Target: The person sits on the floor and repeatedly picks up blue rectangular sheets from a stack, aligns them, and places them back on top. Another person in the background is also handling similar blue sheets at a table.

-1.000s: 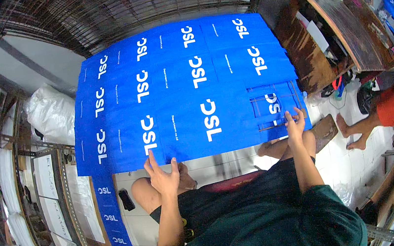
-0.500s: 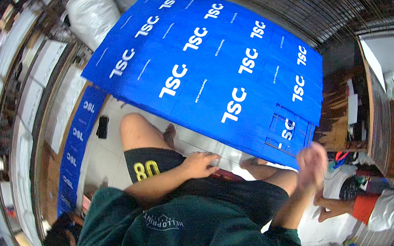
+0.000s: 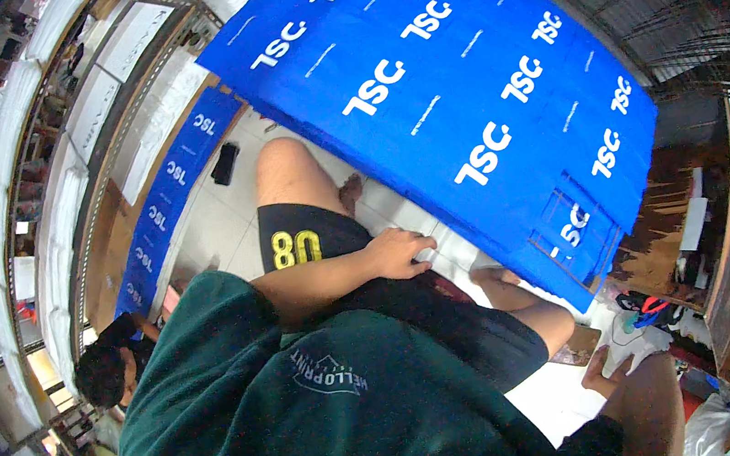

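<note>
In front of me tilts a large blue panel [image 3: 424, 119], covered in a repeated white print. At its lower right corner, thin dark lines form a rectangular frame [image 3: 573, 228]. My left hand [image 3: 401, 254] rests over my black shorts, just below the panel's near edge. Its fingers are loosely bent and apart, with nothing visible in them. My right arm [image 3: 651, 407] reaches down at the lower right, beside a pale crumpled piece [image 3: 633, 338] that looks like cloth or plastic. Fingers or toes [image 3: 605, 372] show next to it; whose they are, and what my right hand does, I cannot tell.
A blue printed strip [image 3: 166, 189] runs along the left side, with a black phone [image 3: 225, 164] on the tiled floor beside it. Shelving with white rolls [image 3: 57, 268] stands farther left. A person [image 3: 106, 363] is at the lower left. A wooden cabinet [image 3: 727, 245] stands right.
My right hand was raised, blurred, near the panel's lower right corner; my right arm now reaches lower and farther right. The view has swung, while my left hand stays over my lap.
</note>
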Available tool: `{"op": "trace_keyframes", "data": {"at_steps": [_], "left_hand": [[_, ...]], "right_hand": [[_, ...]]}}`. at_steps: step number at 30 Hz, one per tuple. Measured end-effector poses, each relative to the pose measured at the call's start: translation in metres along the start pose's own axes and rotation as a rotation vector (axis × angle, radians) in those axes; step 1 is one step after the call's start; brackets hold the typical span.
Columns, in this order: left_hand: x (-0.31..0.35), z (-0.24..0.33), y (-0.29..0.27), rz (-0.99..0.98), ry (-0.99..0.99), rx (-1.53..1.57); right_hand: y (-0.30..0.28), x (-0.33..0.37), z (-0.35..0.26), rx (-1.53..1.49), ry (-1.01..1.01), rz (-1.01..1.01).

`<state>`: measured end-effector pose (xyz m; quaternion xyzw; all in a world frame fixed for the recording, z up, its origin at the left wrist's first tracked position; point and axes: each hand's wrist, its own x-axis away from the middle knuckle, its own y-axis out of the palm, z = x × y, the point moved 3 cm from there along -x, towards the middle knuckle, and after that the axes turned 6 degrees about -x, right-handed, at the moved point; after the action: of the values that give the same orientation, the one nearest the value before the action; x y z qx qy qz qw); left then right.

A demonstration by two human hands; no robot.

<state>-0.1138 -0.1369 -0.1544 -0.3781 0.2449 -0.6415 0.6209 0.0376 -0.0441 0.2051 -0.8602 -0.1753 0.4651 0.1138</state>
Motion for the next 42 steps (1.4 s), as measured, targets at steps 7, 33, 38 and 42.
{"op": "trace_keyframes", "data": {"at_steps": [7, 33, 38, 42], "left_hand": [[0.002, 0.001, 0.001, -0.011, 0.019, -0.022], [0.001, 0.005, -0.002, -0.085, -0.04, -0.021], [0.002, 0.002, 0.003, -0.094, -0.028, -0.04], [0.002, -0.002, 0.004, -0.128, -0.036, -0.055]], "right_hand": [[0.001, -0.009, 0.007, -0.044, -0.034, -0.026], [-0.005, -0.009, 0.007, -0.142, -0.157, -0.202], [-0.001, -0.01, 0.008, -0.124, -0.147, -0.231], [0.0, -0.009, 0.006, -0.077, -0.135, -0.26]]}}
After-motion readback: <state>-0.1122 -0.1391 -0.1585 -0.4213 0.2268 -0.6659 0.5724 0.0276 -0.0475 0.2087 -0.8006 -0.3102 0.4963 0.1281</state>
